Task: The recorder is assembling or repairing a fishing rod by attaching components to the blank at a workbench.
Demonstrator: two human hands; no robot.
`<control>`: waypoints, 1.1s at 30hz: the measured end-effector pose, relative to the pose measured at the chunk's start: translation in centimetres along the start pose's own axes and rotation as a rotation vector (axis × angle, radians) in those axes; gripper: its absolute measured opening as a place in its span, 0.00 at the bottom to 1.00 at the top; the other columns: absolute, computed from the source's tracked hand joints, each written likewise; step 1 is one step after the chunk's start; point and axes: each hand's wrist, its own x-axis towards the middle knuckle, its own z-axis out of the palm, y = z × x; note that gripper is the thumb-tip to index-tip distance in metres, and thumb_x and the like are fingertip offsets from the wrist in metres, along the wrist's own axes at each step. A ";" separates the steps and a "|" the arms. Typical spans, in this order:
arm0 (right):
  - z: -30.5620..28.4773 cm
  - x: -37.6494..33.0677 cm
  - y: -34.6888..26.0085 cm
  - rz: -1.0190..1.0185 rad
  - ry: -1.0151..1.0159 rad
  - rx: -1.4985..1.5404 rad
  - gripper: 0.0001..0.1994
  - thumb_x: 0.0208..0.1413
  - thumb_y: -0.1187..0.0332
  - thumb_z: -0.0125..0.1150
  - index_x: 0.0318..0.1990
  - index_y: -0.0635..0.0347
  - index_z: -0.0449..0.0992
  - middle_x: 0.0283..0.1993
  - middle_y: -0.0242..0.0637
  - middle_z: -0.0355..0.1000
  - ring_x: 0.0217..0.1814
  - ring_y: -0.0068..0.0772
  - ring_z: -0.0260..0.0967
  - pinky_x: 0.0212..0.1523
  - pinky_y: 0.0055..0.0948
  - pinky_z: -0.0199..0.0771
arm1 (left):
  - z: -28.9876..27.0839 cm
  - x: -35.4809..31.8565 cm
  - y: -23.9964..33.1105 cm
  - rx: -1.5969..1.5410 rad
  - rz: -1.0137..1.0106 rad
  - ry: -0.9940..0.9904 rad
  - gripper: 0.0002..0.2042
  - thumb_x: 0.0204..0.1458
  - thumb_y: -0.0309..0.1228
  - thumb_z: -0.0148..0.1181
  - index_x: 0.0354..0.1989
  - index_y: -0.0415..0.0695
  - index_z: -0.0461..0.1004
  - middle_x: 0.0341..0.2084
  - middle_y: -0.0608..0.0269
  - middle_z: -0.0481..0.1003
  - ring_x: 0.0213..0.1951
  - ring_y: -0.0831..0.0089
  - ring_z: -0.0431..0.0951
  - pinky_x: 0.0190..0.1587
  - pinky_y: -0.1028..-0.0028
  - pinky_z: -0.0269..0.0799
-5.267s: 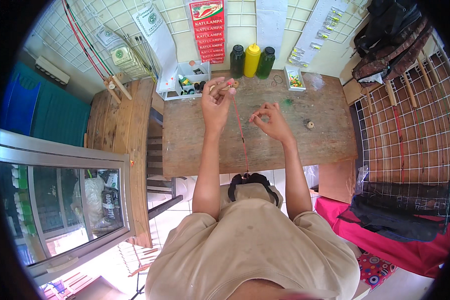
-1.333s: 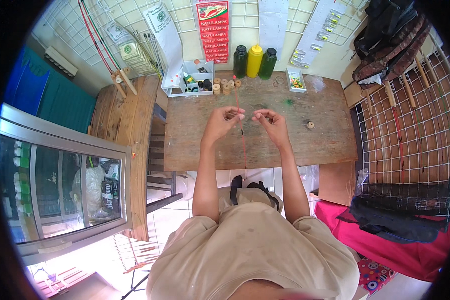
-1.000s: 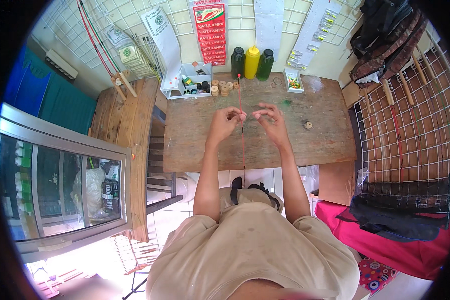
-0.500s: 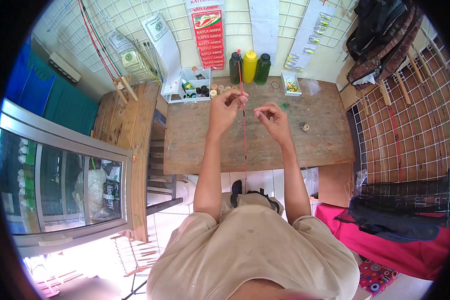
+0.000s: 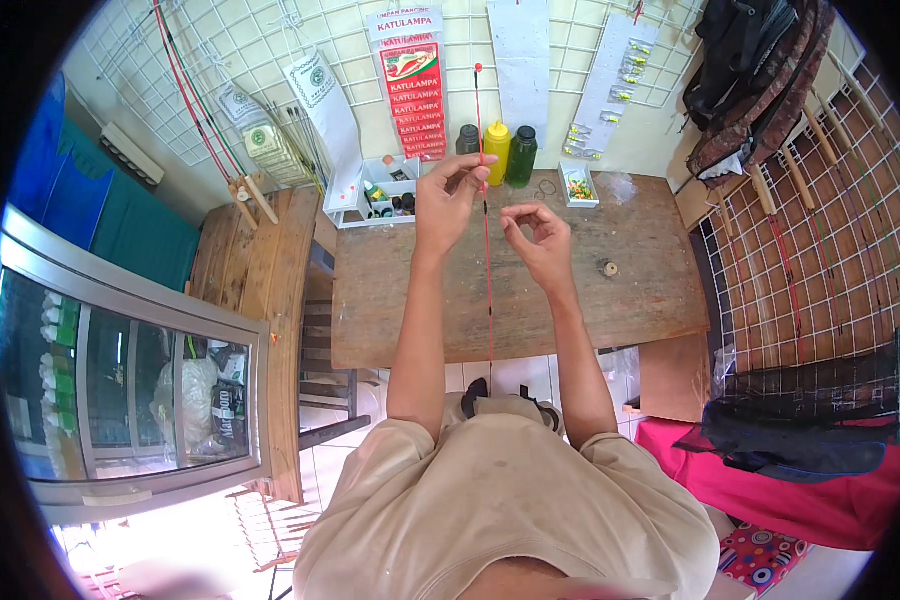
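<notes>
My left hand [image 5: 450, 195] pinches a long thin red rod [image 5: 487, 260] near its upper part and holds it upright over the wooden table [image 5: 630, 290]. The rod's tip carries a small red bead near the wall, and its lower end reaches past the table's near edge. My right hand [image 5: 538, 235] hovers just right of the rod, thumb and forefinger curled into a pinch; whether a fine line is between them is too small to tell.
Three bottles [image 5: 497, 152], black, yellow and green, stand at the table's back edge. A white compartment box [image 5: 385, 195] lies at back left, a small tray of beads [image 5: 577, 187] at back right, a small spool [image 5: 609, 268] to the right. A wire grid wall holds packets.
Both hands were low and close together over the table a second ago. My left hand has since risen toward the wall, lifting the red rod upright. The right hand stayed beside it.
</notes>
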 end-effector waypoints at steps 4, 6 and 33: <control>0.9 0.5 -0.5 -0.046 0.003 -0.060 0.06 0.50 0.77 0.61 0.37 0.64 0.77 0.34 0.32 0.73 0.34 0.19 0.66 0.37 0.19 0.65 | 0.0 0.8 0.3 0.015 -0.001 -0.014 0.08 0.52 0.28 0.60 0.37 0.36 0.77 0.29 0.65 0.75 0.30 0.80 0.73 0.34 0.80 0.69; 1.1 0.8 -0.4 -0.044 0.000 -0.095 0.06 0.50 0.77 0.61 0.36 0.64 0.78 0.34 0.33 0.73 0.33 0.19 0.66 0.37 0.19 0.65 | -0.2 1.1 0.1 0.024 0.065 -0.013 0.08 0.52 0.27 0.59 0.38 0.37 0.77 0.31 0.65 0.74 0.30 0.80 0.73 0.34 0.80 0.69; 3.2 2.2 1.8 0.164 0.007 0.092 0.04 0.53 0.77 0.58 0.36 0.68 0.73 0.38 0.39 0.75 0.40 0.23 0.73 0.43 0.23 0.72 | -2.3 2.1 -1.1 0.197 -0.159 -0.078 0.09 0.49 0.28 0.62 0.37 0.38 0.77 0.23 0.67 0.75 0.25 0.84 0.73 0.27 0.81 0.70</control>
